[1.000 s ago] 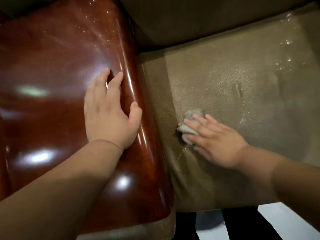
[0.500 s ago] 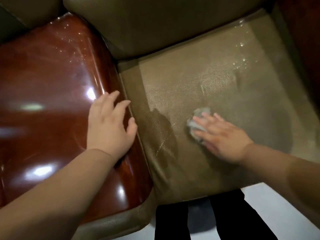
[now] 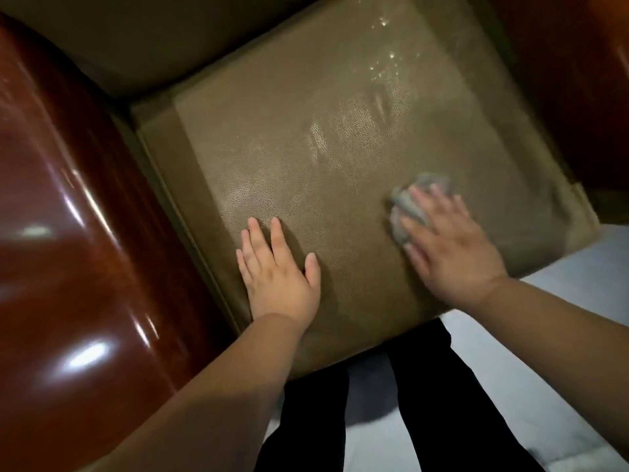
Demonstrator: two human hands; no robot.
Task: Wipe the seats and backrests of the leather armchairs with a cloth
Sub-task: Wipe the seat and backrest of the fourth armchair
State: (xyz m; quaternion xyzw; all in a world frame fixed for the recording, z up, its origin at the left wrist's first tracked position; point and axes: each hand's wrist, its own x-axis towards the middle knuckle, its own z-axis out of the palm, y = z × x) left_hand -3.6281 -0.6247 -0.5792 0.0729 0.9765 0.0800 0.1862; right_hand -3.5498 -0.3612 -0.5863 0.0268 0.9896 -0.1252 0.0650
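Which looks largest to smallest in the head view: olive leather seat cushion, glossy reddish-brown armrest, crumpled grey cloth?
1. Olive leather seat cushion
2. Glossy reddish-brown armrest, cropped and nearer the camera, so unsure against the cushion
3. Crumpled grey cloth

Grained olive leather beside glossy red-brown armrest

The seat (image 3: pixel 340 148) is olive-brown leather with a fine pebbled grain, mostly matt, with a few shiny flecks toward the back. The armrest (image 3: pixel 68 233) on the left is a smooth, highly polished red-brown surface throwing bright reflections; wood or leather cannot be told. The cloth (image 3: pixel 408 206) is soft, crumpled grey fabric. The floor (image 3: pixel 561 301) looks pale and smooth.
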